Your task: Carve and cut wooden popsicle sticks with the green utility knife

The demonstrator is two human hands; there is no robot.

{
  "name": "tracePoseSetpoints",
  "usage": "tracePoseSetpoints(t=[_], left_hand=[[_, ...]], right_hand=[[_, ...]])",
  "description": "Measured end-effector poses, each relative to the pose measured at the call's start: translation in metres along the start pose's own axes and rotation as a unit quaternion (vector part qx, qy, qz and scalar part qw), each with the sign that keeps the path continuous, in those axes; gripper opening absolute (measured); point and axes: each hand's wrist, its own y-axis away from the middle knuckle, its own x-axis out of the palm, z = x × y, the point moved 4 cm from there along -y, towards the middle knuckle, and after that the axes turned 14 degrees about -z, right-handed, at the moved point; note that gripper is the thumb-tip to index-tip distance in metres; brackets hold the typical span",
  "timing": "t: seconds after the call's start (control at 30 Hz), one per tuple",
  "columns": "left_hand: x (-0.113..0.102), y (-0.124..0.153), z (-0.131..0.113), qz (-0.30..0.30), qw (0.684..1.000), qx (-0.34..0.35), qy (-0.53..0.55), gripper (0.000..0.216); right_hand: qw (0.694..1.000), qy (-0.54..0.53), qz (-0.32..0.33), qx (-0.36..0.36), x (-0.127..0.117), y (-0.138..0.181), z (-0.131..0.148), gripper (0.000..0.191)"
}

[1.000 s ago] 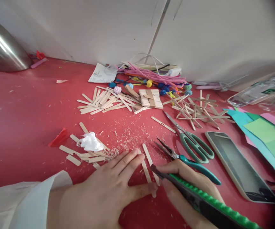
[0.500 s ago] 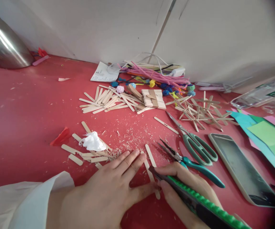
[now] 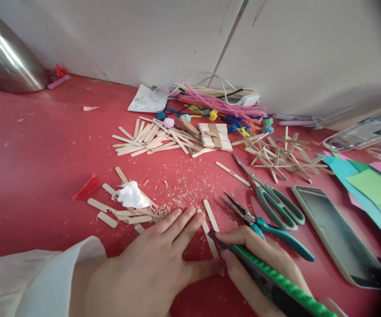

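My left hand (image 3: 154, 264) lies flat on the red table (image 3: 38, 167), fingers stretched out and pressing on a wooden craft stick (image 3: 209, 237). A second stick (image 3: 210, 215) lies right beside it. My right hand (image 3: 259, 268) is closed round a green and black utility knife (image 3: 276, 286), whose tip rests on the stick just ahead of my left thumb. Wood shavings (image 3: 180, 193) are scattered in front of my fingers.
Needle-nose pliers (image 3: 243, 215), green scissors (image 3: 272, 198) and a phone (image 3: 338, 237) lie to the right. Piles of craft sticks (image 3: 157, 141), a glued stick panel (image 3: 215, 136), pipe cleaners (image 3: 217, 103), coloured paper (image 3: 371, 185), a white wad (image 3: 131, 196) and a steel vessel (image 3: 2, 57) surround them.
The view has shifted slightly; both hands stay in place. The knife tip has crept a little along the stick towards me.
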Motion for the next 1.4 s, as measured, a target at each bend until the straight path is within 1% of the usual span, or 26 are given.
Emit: tracePoseSetpoints(t=[0.07, 0.2, 0.33, 0.4, 0.53, 0.63, 1.03, 1.27, 1.4], left_hand=[[0.0014, -0.0002, 0.0003, -0.003, 1.0, 0.001, -0.001, 0.06], [0.0038, 0.0004, 0.0022, -0.018, 1.0, 0.003, -0.003, 0.06], [0.005, 0.0017, 0.004, -0.021, 1.0, 0.006, 0.003, 0.068], [0.0047, 0.0021, 0.0044, -0.026, 1.0, 0.005, 0.006, 0.066], [0.0039, 0.0025, 0.0042, -0.034, 0.999, 0.007, 0.011, 0.064], [0.0039, 0.0024, 0.0043, -0.032, 0.999, 0.01, 0.011, 0.068], [0.0072, 0.0018, 0.0044, -0.021, 1.0, 0.01, -0.004, 0.074], [0.0089, 0.0001, 0.0038, -0.001, 1.0, -0.003, -0.027, 0.073], [0.0093, 0.0, 0.0044, -0.018, 0.999, 0.013, -0.028, 0.075]], right_hand=[[1.0, 0.007, 0.004, 0.001, 0.0006, 0.0017, 0.0006, 0.009], [1.0, 0.004, -0.015, 0.003, -0.0004, 0.0023, 0.0018, 0.012], [1.0, -0.007, -0.007, -0.002, 0.0003, -0.0007, 0.0018, 0.011], [1.0, -0.01, -0.01, 0.001, 0.0001, -0.0014, 0.0011, 0.011], [0.999, -0.005, -0.043, 0.0, -0.0034, 0.0013, 0.0001, 0.013], [0.998, 0.009, -0.056, -0.014, -0.0053, 0.0029, 0.0005, 0.015], [0.999, -0.01, -0.029, -0.025, -0.0009, -0.0018, 0.005, 0.018], [1.0, 0.005, -0.003, -0.013, 0.0012, -0.0013, 0.0038, 0.011], [0.999, 0.019, 0.005, -0.032, 0.0014, -0.0006, 0.0034, 0.012]])
